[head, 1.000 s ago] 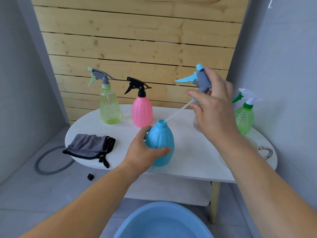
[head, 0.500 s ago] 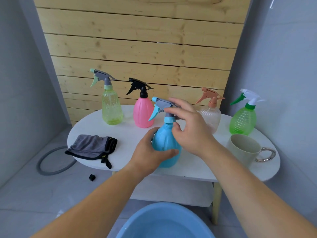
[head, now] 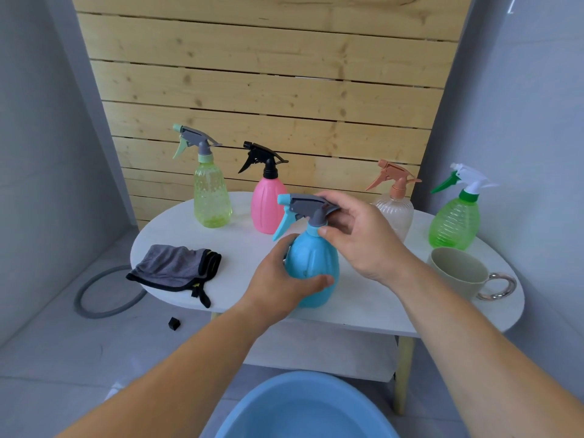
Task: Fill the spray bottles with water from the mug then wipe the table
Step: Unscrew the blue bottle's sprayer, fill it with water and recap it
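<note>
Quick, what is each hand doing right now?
Left hand: grips the blue spray bottle by its body.
Right hand: fingers curled round its grey spray head.

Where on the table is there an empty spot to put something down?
Bare table lies between the grey cloth and the blue bottle, in front of the yellow-green bottle and pink bottle. Another strip runs along the front edge toward the mug. The right end is crowded: clear bottle, green bottle and mug stand close.

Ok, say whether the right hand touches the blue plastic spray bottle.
Touching: head view shows the right hand gripping the blue spray bottle at its grey trigger head.
</note>
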Motion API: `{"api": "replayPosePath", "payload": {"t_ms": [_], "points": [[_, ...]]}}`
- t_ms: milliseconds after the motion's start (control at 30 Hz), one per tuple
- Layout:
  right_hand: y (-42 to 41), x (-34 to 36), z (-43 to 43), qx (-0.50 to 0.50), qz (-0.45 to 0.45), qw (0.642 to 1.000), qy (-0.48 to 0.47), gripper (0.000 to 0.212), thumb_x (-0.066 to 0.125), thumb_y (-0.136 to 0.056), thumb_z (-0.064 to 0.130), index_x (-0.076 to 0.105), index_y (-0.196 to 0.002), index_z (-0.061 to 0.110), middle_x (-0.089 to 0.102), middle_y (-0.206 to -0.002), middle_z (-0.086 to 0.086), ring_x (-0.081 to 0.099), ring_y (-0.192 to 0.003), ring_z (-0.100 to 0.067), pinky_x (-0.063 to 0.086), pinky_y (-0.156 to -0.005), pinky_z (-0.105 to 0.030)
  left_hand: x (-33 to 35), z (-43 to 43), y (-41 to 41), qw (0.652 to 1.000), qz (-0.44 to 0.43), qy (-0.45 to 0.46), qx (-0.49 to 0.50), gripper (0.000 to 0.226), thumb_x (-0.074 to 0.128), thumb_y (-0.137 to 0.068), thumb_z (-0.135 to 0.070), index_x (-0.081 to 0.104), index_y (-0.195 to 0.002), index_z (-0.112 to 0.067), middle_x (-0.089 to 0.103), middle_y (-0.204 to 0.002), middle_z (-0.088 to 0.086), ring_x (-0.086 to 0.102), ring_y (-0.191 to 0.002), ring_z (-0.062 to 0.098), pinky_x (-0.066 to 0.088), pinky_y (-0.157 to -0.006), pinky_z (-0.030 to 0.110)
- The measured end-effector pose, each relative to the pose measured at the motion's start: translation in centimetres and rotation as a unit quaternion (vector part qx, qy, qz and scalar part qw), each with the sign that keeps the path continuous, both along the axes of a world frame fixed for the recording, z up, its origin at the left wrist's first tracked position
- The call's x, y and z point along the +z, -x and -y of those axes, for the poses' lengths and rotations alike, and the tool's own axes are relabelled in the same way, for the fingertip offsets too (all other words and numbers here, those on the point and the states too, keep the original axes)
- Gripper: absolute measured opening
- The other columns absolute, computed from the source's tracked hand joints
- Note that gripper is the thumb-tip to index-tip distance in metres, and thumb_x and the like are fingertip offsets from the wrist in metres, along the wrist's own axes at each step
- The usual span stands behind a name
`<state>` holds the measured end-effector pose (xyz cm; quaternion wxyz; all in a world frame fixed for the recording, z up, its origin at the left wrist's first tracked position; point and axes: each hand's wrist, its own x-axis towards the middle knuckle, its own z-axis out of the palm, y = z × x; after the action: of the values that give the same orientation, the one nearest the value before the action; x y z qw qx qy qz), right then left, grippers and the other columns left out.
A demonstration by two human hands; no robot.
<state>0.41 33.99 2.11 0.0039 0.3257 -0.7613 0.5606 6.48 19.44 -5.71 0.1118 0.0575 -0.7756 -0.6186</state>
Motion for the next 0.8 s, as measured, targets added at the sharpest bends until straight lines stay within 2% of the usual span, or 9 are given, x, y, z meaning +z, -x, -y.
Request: {"api": "replayPosePath", "payload": {"t_ms": [133, 267, 367, 500, 600, 700, 800], "points": [[0.3, -0.4, -0.1, 0.000, 0.002, 1.000, -0.018, 0.052, 0.060, -0.091, -0.003, 0.051, -0.114, 0.042, 0.070, -0.105, 0.017, 0.067, -0.101, -0.005, 0.051, -0.096, -0.024, 0.0, -0.1, 0.0, 1.000, 0.000, 0.005, 0.003, 0.080, 0.094, -0.068, -0.035, 0.053, -0.137, -0.040, 0.064, -0.121, -0.013, 0.065, -0.108, 0.010, 0.060, -0.091, 0.035], [0.3, -0.5, 0.2, -0.011, -0.011, 1.000, -0.011, 0.055, 0.061, -0.091, -0.002, 0.053, -0.119, 0.044, 0.072, -0.109, 0.004, 0.067, -0.100, -0.006, 0.050, -0.097, -0.023, 0.1, -0.4, -0.2, 1.000, -0.006, 0.012, 0.019, 0.076, 0.094, -0.071, -0.031, 0.052, -0.135, -0.039, 0.062, -0.116, -0.014, 0.063, -0.106, 0.006, 0.058, -0.087, 0.028], [0.3, -0.8, 0.2, -0.018, 0.010, 0.999, 0.024, 0.053, 0.062, -0.091, -0.003, 0.054, -0.122, 0.040, 0.073, -0.109, 0.001, 0.067, -0.099, -0.004, 0.051, -0.096, -0.023, 0.2, -0.5, -0.1, 0.999, -0.008, 0.010, 0.031, 0.074, 0.095, -0.069, -0.034, 0.050, -0.127, -0.043, 0.062, -0.114, -0.014, 0.061, -0.104, 0.002, 0.057, -0.084, 0.025], [0.5, -1.0, -0.2, 0.000, 0.057, 0.996, 0.064, 0.052, 0.059, -0.089, -0.010, 0.057, -0.125, 0.028, 0.074, -0.106, -0.005, 0.067, -0.097, -0.007, 0.052, -0.094, -0.023, 0.0, -0.4, 0.0, 0.999, -0.011, 0.027, 0.025, 0.074, 0.093, -0.071, -0.035, 0.053, -0.133, -0.040, 0.063, -0.115, -0.014, 0.062, -0.104, 0.004, 0.056, -0.081, 0.022], [1.0, -1.5, -0.2, 0.000, 0.084, 0.994, 0.069, 0.051, 0.059, -0.090, -0.009, 0.055, -0.133, 0.017, 0.074, -0.110, -0.010, 0.068, -0.105, -0.016, 0.052, -0.099, -0.031, -0.2, -0.2, 0.3, 1.000, -0.014, 0.017, 0.001, 0.071, 0.091, -0.071, -0.032, 0.056, -0.132, -0.039, 0.068, -0.115, -0.011, 0.065, -0.101, 0.004, 0.055, -0.077, 0.016], [1.4, -1.7, -0.2, -0.012, 0.073, 0.996, 0.055, 0.050, 0.063, -0.089, -0.004, 0.055, -0.132, 0.020, 0.073, -0.112, -0.009, 0.066, -0.111, -0.023, 0.050, -0.103, -0.038, -0.2, 0.1, 0.4, 1.000, -0.004, -0.008, -0.030, 0.083, 0.080, -0.064, -0.033, 0.047, -0.140, -0.037, 0.067, -0.121, -0.004, 0.068, -0.106, 0.010, 0.059, -0.089, 0.027], [1.5, -1.6, -0.1, -0.017, 0.044, 0.998, 0.034, 0.050, 0.068, -0.087, 0.002, 0.057, -0.131, 0.024, 0.073, -0.113, -0.005, 0.066, -0.109, -0.023, 0.050, -0.103, -0.040, -0.1, 0.4, 0.4, 0.998, 0.007, -0.020, -0.055, 0.073, 0.078, -0.068, -0.028, 0.048, -0.135, -0.039, 0.067, -0.120, -0.005, 0.067, -0.109, 0.013, 0.059, -0.090, 0.028]]}}
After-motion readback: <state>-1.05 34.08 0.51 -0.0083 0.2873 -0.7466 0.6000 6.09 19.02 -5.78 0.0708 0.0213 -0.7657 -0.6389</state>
